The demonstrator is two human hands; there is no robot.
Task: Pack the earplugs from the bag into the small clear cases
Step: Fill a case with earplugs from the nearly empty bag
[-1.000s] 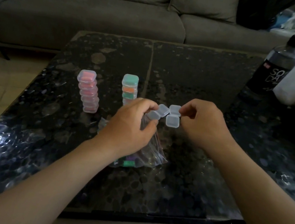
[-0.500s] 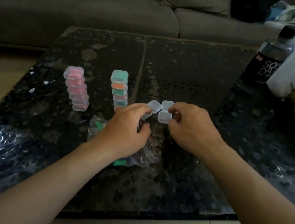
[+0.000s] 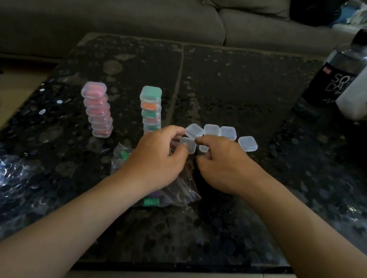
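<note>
Clear plastic: a small square clear case, empty, sits pinched at the left hand fingertips, with the right hand touching its right edge.
Left hand: narrow, closed on that case.
Right hand: curled; whether it grips anything, I cannot tell.
Earplugs: inside the crumpled clear plastic bag, directly beneath the left hand, nearer it than the right.
Spare cases: a row of empty clear cases just beyond the knuckles.

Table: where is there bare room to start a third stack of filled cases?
The table is bare behind the loose empty cases, up to the far edge and across to the soda bottle. The near strip in front of the earplug bag is also free. It is crowded around both hands, the pink stack and the mixed stack.
</note>
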